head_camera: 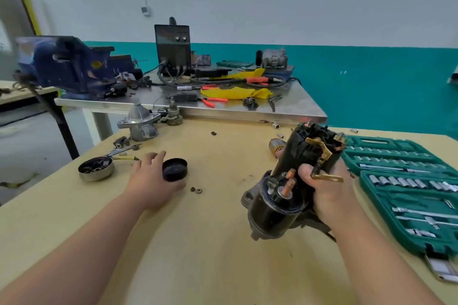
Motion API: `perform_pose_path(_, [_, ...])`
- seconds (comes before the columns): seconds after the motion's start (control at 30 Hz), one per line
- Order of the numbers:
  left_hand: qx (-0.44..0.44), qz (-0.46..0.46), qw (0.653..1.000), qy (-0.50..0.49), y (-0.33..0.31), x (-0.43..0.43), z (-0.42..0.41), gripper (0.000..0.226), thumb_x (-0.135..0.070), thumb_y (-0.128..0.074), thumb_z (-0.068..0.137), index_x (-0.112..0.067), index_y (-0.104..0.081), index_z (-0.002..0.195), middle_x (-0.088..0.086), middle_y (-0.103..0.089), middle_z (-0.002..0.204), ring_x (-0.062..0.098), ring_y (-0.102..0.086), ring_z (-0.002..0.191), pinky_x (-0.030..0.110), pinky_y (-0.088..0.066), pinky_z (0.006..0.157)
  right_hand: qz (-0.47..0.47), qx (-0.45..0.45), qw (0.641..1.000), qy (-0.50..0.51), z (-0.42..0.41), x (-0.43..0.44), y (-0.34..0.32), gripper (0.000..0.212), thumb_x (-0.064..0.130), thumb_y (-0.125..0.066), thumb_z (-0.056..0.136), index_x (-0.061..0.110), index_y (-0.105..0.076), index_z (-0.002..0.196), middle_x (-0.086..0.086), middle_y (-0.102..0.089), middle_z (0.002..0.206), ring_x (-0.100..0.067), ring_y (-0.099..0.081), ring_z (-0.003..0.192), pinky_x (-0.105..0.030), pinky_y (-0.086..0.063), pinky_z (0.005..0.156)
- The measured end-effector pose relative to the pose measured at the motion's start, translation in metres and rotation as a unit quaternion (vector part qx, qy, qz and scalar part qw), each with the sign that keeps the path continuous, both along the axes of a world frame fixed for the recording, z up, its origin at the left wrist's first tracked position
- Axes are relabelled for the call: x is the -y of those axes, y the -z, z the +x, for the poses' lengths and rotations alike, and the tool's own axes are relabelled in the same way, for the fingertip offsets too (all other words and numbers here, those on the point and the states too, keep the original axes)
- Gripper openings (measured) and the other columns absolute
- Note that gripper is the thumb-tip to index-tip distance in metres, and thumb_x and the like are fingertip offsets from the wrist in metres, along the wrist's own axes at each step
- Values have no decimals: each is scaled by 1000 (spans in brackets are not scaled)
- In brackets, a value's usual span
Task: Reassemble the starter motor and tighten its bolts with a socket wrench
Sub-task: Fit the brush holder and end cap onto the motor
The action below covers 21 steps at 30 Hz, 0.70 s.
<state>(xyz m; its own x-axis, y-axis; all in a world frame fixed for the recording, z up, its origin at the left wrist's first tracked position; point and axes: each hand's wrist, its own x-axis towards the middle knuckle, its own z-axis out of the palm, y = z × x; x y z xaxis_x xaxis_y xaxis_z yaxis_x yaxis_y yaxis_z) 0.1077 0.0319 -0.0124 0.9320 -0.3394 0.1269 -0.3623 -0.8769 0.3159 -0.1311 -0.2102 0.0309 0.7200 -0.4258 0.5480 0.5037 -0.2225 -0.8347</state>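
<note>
- While your right hand (329,195) grips it, the black starter motor (297,156) tilts, copper studs (289,182) showing.
- Your left hand (151,181), fingers relaxed, lies beside the black cap (174,169), well apart from the motor.

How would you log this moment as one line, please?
right hand: grips black metal starter motor | left hand: beside round black cap | green socket-set case: open

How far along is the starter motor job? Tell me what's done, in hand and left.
Done, it seems: the solenoid sits on the starter motor. In hand: the right hand grips the motor, whose top end is uncovered; the left hand is at the black end cap on the table. Left: cap on, two loose nuts fitted, bolts tightened; the wrench is probably in the socket set case.
</note>
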Motion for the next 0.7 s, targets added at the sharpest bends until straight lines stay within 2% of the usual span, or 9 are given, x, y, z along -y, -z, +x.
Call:
perform_pose_path(0.07, [-46, 32, 998, -5, 4, 4, 12, 108, -77, -62, 71, -27, -15, 155, 6, -27, 157, 35, -23, 143, 46, -24, 115, -9, -20, 1000, -18, 4, -3, -7, 36, 40, -74, 66, 28, -73, 100, -5, -74, 96, -28, -70, 93, -54, -54, 84])
perform_pose_path(0.17, [-48, -10, 999, -11, -4, 10, 17, 91, -70, -68, 71, -25, -39, 145, 7, -52, 141, 33, -44, 128, 44, -39, 105, -5, -35, 999, -37, 5, -4, -12, 35, 40, -71, 64, 33, -73, 98, -3, -74, 97, -23, -70, 95, -40, -55, 84])
perform_pose_path(0.23, [-15, -124, 992, -11, -16, 20, 8, 80, -55, -79, 69, -22, -49, 136, 5, -59, 126, 27, -54, 110, 42, -46, 96, 17, -35, 998, -51, 3, -2, -12, 42, 39, -73, 61, 28, -72, 102, -5, -74, 101, -23, -69, 99, -40, -55, 85])
perform_pose_path(0.3, [-1, -257, 966, 24, -41, 36, -13, 78, -43, -85, 68, -21, -49, 133, 0, -55, 121, 17, -56, 100, 36, -49, 88, 39, -40, 997, -54, 1, -2, -10, 58, 38, -75, 57, 18, -67, 111, -9, -72, 106, -28, -67, 103, -47, -52, 90])
perform_pose_path(0.4, [-8, -372, 913, 170, -98, 58, -58, 70, -45, -85, 63, -37, -54, 125, -16, -62, 112, -5, -62, 89, 14, -49, 70, 39, -46, 995, -78, 0, -2, -10, 59, 38, -75, 56, 19, -67, 112, -10, -71, 107, -26, -68, 99, -40, -54, 82])
perform_pose_path(0.47, [-65, -389, 872, 290, -133, 65, -90, 72, -51, -82, 54, -44, -54, 121, -21, -63, 111, -11, -63, 92, 7, -49, 68, 31, -37, 994, -97, -2, -4, -15, 45, 36, -75, 59, 28, -72, 103, -10, -72, 102, -22, -69, 92, -33, -55, 75])
perform_pose_path(0.53, [-131, -382, 834, 375, -157, 69, -113, 80, -46, -82, 51, -45, -49, 124, -13, -60, 121, 0, -67, 100, 17, -55, 81, -12, -23, 997, -79, -5, -6, -21, 39, 38, -75, 61, 30, -72, 98, -8, -73, 96, -20, -69, 89, -30, -56, 77])
perform_pose_path(0.6, [-112, -325, 849, 401, -172, 69, -124, 84, -44, -82, 48, -45, -44, 123, -13, -57, 123, 4, -68, 101, 29, -58, 86, -50, -11, 996, -66, -6, -11, -26, 41, 41, -78, 60, 23, -70, 96, 0, -73, 90, -11, -68, 86, -21, -53, 74])
perform_pose_path(0.7, [-41, -230, 893, 386, -187, 62, -125, 76, -51, -77, 44, -51, -47, 114, -22, -61, 113, -1, -66, 100, 28, -58, 88, -69, -27, 994, -84, -8, -14, -30, 54, 40, -80, 57, 13, -65, 101, 5, -72, 89, -6, -67, 86, -15, -50, 72])
